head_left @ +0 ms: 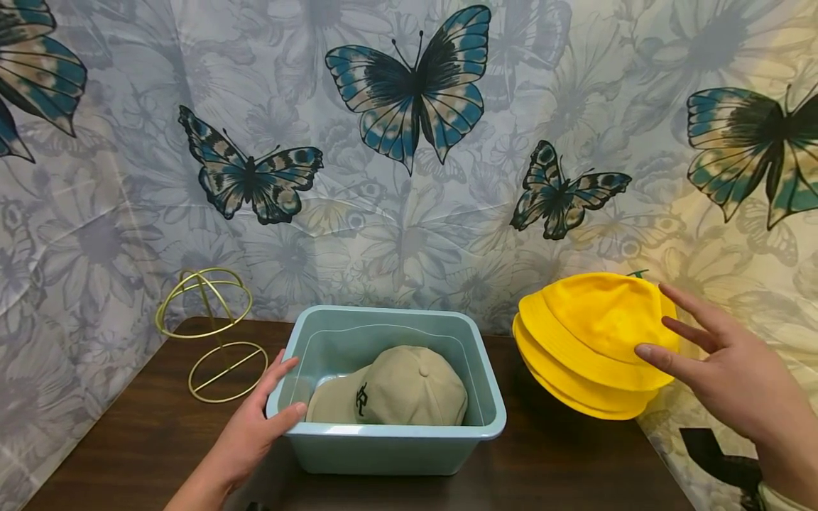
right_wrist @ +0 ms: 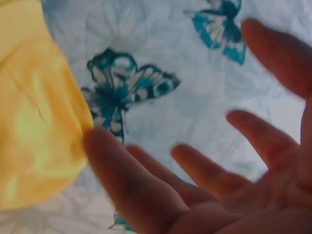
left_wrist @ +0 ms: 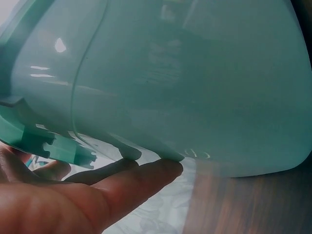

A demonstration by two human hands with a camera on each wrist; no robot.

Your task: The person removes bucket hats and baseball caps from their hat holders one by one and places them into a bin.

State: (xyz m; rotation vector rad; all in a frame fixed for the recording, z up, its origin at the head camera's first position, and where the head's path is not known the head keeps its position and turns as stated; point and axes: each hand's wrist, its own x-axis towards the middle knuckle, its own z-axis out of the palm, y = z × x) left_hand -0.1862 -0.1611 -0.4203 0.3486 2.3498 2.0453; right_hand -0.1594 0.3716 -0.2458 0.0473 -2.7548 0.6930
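Observation:
A pale blue-green plastic bin (head_left: 383,448) stands on the table, holding a beige baseball cap (head_left: 418,387) with its brim to the left. My left hand (head_left: 258,415) rests on the bin's front left corner, thumb by the front rim and fingers at the left rim. In the left wrist view, straight fingers (left_wrist: 146,183) touch the bin's wall. On the right sits a stack of yellow bucket hats (head_left: 591,333); whatever holds it up is hidden. My right hand (head_left: 735,369) is spread beside the stack and holds nothing. I cannot tell whether its fingertips touch the top hat.
A gold wire stand (head_left: 228,369) with a rounded top is left of the bin. The dark wooden table (head_left: 137,433) ends close behind the bin at a hanging butterfly-print cloth (head_left: 409,234). A black strap piece (head_left: 716,454) shows by the right wrist.

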